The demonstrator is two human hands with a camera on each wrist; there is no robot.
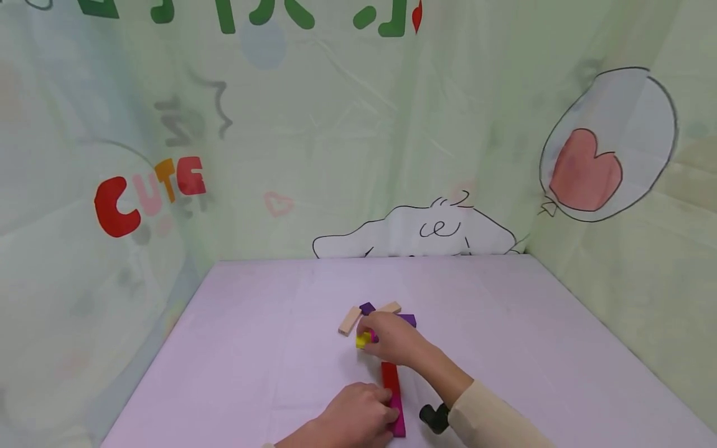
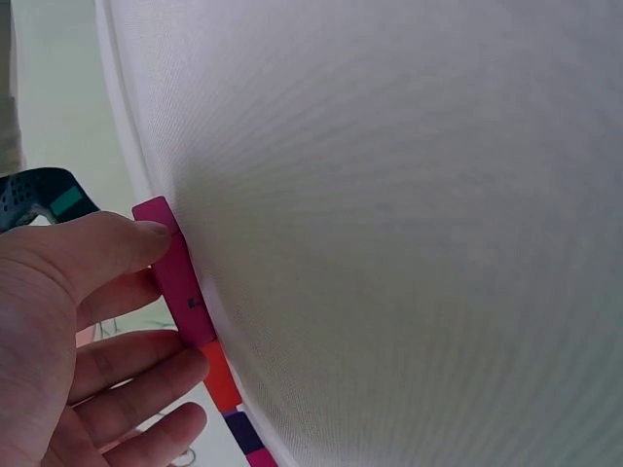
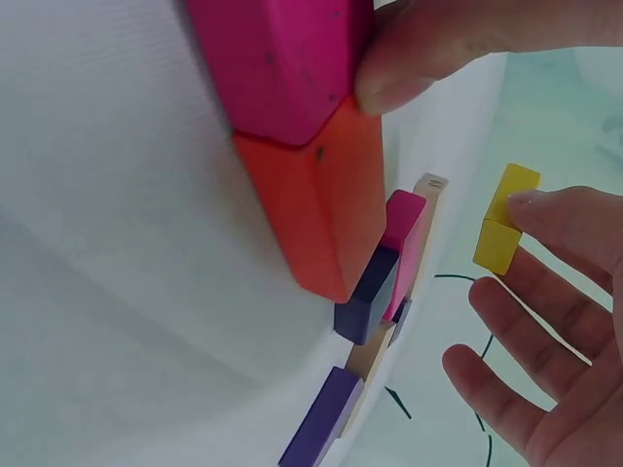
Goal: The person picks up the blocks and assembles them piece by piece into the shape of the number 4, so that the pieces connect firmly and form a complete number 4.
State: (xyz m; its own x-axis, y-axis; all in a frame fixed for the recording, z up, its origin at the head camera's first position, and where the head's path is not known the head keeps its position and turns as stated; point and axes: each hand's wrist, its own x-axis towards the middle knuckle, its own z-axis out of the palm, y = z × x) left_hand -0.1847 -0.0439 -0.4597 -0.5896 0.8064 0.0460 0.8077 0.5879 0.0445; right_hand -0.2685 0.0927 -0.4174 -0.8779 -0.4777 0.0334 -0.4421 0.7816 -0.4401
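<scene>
My left hand [image 1: 358, 414] grips a magenta block [image 2: 180, 282] near the front of the table, thumb on one side and fingers on the other. End to end with that block lies a red-orange block [image 3: 321, 204], pointing away from me. Farther forward, my right hand [image 3: 574, 321] pinches a small yellow block [image 3: 508, 214] between thumb and index finger, the other fingers spread. The yellow block is held apart from the row in the right wrist view. Beyond the red-orange block lie a dark block [image 3: 368, 297] and another magenta block [image 3: 404, 238], largely covered by my right hand in the head view.
Two pale wooden blocks [image 1: 350, 321], a dark purple block [image 1: 367, 308] and a purple block [image 1: 407, 320] lie around my right hand. A black object [image 1: 434, 418] sits beside the right sleeve [image 1: 493, 417]. Printed cloth walls [image 1: 358, 155] border the table [image 1: 269, 292].
</scene>
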